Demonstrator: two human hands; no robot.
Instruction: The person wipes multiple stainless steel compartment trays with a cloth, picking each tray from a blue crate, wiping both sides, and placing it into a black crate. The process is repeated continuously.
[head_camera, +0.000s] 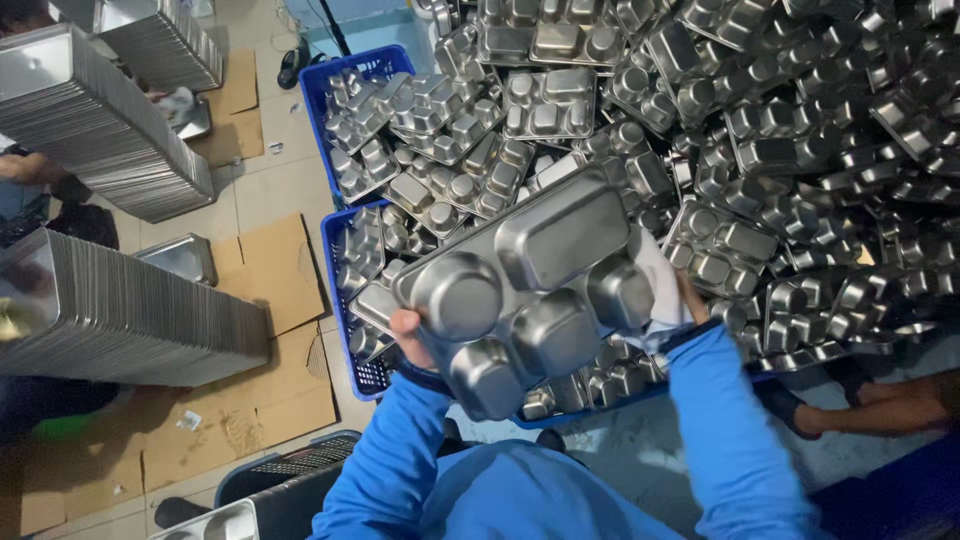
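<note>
A compartment tray (540, 290) is held between left hand (410, 335) and right hand (690, 300), above crates (345, 300) filled with trays. Tray stacks (120, 310) are laid on the floor (270, 190) at left.

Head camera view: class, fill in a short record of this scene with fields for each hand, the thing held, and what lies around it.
Left hand: left hand grips the near-left edge of the steel tray
Right hand: right hand holds a white cloth against the tray's right side
Tray: upside down, compartment bottoms facing up
Behind it: blue crates and a large heap of trays
Left side: stacked trays over cardboard
</note>
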